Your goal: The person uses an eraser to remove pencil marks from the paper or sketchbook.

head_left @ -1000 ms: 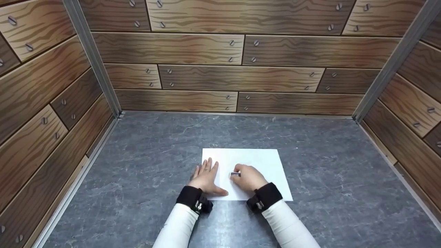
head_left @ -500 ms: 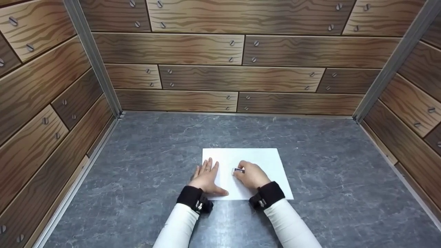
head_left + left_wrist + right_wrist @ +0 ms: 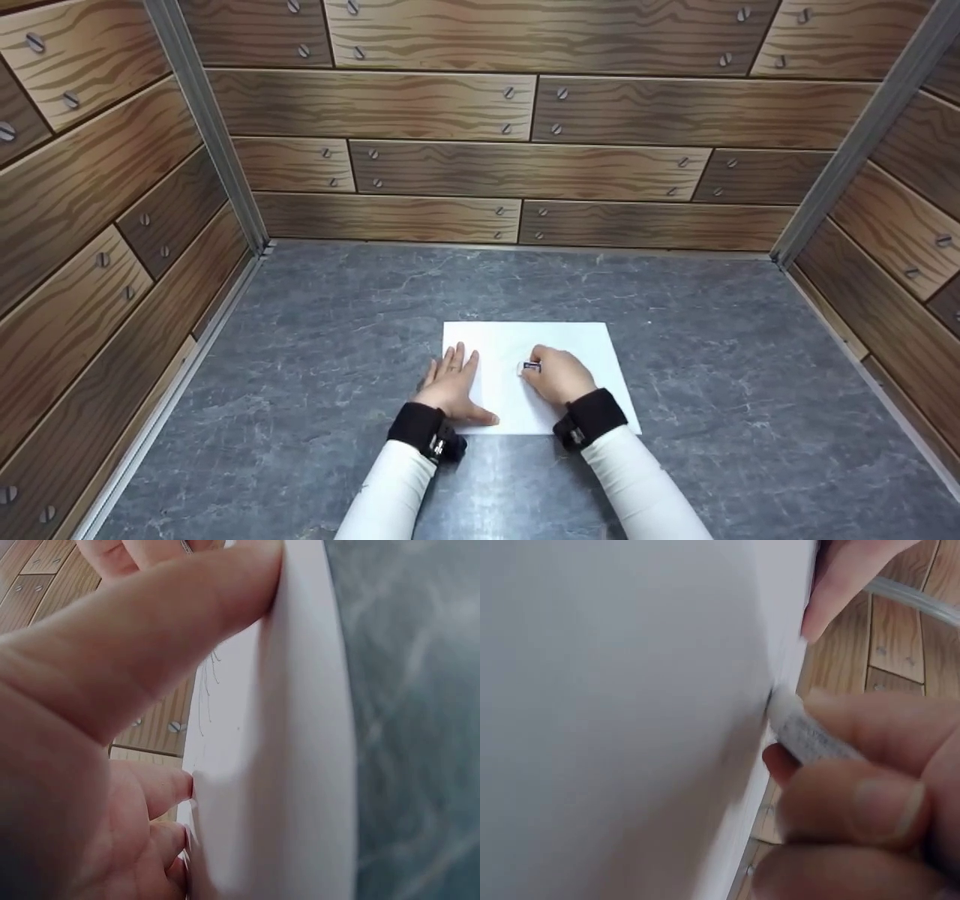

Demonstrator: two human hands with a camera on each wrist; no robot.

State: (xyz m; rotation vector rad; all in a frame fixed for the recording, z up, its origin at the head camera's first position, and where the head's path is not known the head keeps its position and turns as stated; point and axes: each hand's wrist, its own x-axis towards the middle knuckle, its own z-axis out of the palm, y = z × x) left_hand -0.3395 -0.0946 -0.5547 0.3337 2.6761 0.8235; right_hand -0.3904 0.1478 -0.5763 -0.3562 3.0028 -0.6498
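Note:
A white sheet of paper [image 3: 501, 337] lies on the grey tabletop. My left hand [image 3: 451, 393] rests spread on its left part, fingers pointing away and thumb out toward the near edge. In my right hand [image 3: 564, 378] a white eraser [image 3: 810, 739] with a printed sleeve is pinched between thumb and fingers. Its rounded white end meets the paper, where a small dark mark shows beside it in the right wrist view. Thin dark pencil-like lines [image 3: 211, 686] run over the paper in the left wrist view, partly hidden by the thumb.
Wood-plank-patterned walls [image 3: 420, 169] enclose the grey marbled tabletop [image 3: 337, 337] at the back and both sides. Metal corner posts [image 3: 217, 127] stand at the back left and back right. Black bands with small cameras circle both wrists.
My right hand has moved right and slightly away across the paper, with the eraser in its grip. The left hand stays in place on the sheet.

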